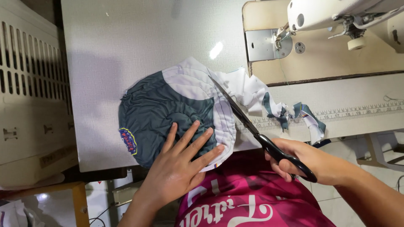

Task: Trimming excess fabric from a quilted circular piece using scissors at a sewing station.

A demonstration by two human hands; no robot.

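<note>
From the head camera, the teal and white fabric piece (168, 113) lies at the centre of the frame on the bench (126, 42). Trimming cleanly means keeping the cloth flat and the blades along the curved white edge. The left hand (181, 164) is spread open, pressing the fabric. The right hand (307, 162), lower right, grips black scissors (261, 136), blades at the edge, beside cut strips (277, 107).

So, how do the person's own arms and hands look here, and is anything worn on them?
Both hands are bare: the left hand and the right hand have no gloves, and no rings or watch can be seen. Both forearms are uncovered as far as the picture shows, with no sleeve reaching them. The person wears a magenta shirt with white lettering.
</note>
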